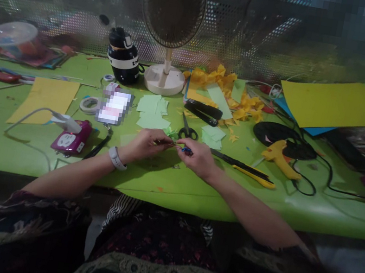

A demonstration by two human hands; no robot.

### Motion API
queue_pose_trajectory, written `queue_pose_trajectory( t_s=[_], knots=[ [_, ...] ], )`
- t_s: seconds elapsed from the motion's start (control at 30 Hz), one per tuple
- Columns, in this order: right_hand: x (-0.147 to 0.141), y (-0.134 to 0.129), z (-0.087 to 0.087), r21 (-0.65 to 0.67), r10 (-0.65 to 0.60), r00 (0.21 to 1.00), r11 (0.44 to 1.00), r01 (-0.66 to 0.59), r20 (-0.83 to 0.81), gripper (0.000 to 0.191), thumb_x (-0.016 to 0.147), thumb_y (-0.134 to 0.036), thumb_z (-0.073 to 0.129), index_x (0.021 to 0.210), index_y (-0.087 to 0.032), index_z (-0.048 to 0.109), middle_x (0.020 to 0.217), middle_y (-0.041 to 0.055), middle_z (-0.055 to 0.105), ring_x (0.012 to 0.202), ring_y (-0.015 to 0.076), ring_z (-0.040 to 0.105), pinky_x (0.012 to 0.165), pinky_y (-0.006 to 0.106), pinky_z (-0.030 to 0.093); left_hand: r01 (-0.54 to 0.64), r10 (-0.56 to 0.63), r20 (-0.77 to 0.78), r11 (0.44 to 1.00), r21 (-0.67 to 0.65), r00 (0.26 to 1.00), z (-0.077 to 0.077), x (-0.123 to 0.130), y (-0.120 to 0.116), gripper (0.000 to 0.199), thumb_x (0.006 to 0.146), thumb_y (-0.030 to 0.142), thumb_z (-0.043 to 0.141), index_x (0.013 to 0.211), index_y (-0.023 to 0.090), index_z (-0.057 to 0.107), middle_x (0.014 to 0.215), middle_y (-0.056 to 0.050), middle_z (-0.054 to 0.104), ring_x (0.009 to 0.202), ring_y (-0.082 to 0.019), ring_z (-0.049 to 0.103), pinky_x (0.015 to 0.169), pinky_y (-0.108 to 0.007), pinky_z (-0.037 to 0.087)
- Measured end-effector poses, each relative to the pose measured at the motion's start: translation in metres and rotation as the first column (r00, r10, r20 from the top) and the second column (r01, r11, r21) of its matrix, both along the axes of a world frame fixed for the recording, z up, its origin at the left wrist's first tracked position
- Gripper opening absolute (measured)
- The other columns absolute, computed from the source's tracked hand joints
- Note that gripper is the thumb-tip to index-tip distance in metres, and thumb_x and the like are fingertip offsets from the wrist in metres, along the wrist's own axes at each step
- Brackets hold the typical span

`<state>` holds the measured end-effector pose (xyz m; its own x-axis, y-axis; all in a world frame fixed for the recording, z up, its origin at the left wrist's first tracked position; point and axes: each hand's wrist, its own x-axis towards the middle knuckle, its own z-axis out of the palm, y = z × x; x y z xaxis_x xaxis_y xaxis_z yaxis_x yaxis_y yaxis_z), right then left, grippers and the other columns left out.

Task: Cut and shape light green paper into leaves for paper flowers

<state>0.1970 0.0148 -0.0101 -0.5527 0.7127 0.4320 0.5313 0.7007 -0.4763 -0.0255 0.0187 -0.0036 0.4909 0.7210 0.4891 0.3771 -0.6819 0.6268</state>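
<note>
My left hand (148, 145), with a pale watch at its wrist, meets my right hand (198, 159) low over the green table. Their fingertips pinch a thin, light strand (174, 145) stretched between them. A small blue piece (186, 150) shows at the fingers of my right hand; its kind is too small to tell. Both hands are closed. Just beyond them lie black scissors (188, 132) and bits of light green paper (213, 136). A pile of light green paper pieces (152, 110) sits past my left hand. A long black and yellow tool (247, 169) lies right of my right hand.
A black stapler (203, 112), yellow glue gun (282, 158) and its cord lie to the right. To the left are a phone (114, 108), tape roll (89, 104) and purple power adapter (71, 139). A fan (164, 79) and black bottle (124, 66) stand behind.
</note>
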Motion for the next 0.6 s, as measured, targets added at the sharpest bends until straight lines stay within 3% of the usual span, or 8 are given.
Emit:
queue_pose_trajectory(
  t_s=[0.17, 0.3, 0.43, 0.6],
  knots=[
    [0.000, 0.002, 0.002, -0.021, 0.009, 0.999, 1.000, -0.010, -0.035, 0.020, 0.092, -0.022, 0.056, 0.102, -0.013, 0.071, 0.090, 0.0099, 0.075, 0.074, 0.0179, 0.067, 0.065, 0.030, 0.050, 0.011, -0.010, 0.022, 0.999, -0.048, 1.000, 0.008, -0.001, -0.003, 0.018, 0.089, 0.030, 0.066, 0.098, 0.018, 0.075, 0.085, -0.007, 0.075, 0.071, -0.014, 0.068, 0.064, -0.027, 0.056],
    [0.001, 0.007, 0.002, -0.114, -0.022, 0.998, 0.993, 0.015, -0.062, 0.018, 0.091, -0.021, 0.057, 0.098, -0.016, 0.073, 0.088, 0.0077, 0.076, 0.071, 0.0176, 0.067, 0.064, 0.030, 0.050, -0.132, 0.136, 0.049, 0.988, -0.083, 0.989, 0.016, -0.006, -0.001, 0.019, 0.087, 0.030, 0.066, 0.094, 0.016, 0.075, 0.085, -0.008, 0.075, 0.072, -0.015, 0.069, 0.062, -0.026, 0.057],
    [0.002, 0.012, 0.002, -0.211, -0.045, 0.999, 0.977, 0.044, -0.001, 0.017, 0.088, -0.019, 0.060, 0.095, -0.017, 0.075, 0.087, 0.0067, 0.077, 0.070, 0.0176, 0.068, 0.065, 0.031, 0.050, -0.259, 0.266, 0.059, 0.960, -0.106, 0.962, 0.014, -0.012, 0.010, 0.019, 0.086, 0.029, 0.064, 0.090, 0.015, 0.075, 0.084, -0.009, 0.076, 0.071, -0.015, 0.068, 0.058, -0.025, 0.056],
    [0.002, 0.012, 0.004, -0.255, -0.057, 0.997, 0.965, 0.067, 0.044, 0.018, 0.087, -0.019, 0.061, 0.095, -0.016, 0.077, 0.085, 0.0070, 0.077, 0.069, 0.0176, 0.067, 0.063, 0.030, 0.047, -0.292, 0.292, -0.018, 0.950, -0.110, 0.956, 0.008, -0.015, 0.016, 0.021, 0.085, 0.031, 0.064, 0.091, 0.014, 0.075, 0.086, -0.011, 0.076, 0.070, -0.016, 0.068, 0.059, -0.026, 0.055]
  ],
)
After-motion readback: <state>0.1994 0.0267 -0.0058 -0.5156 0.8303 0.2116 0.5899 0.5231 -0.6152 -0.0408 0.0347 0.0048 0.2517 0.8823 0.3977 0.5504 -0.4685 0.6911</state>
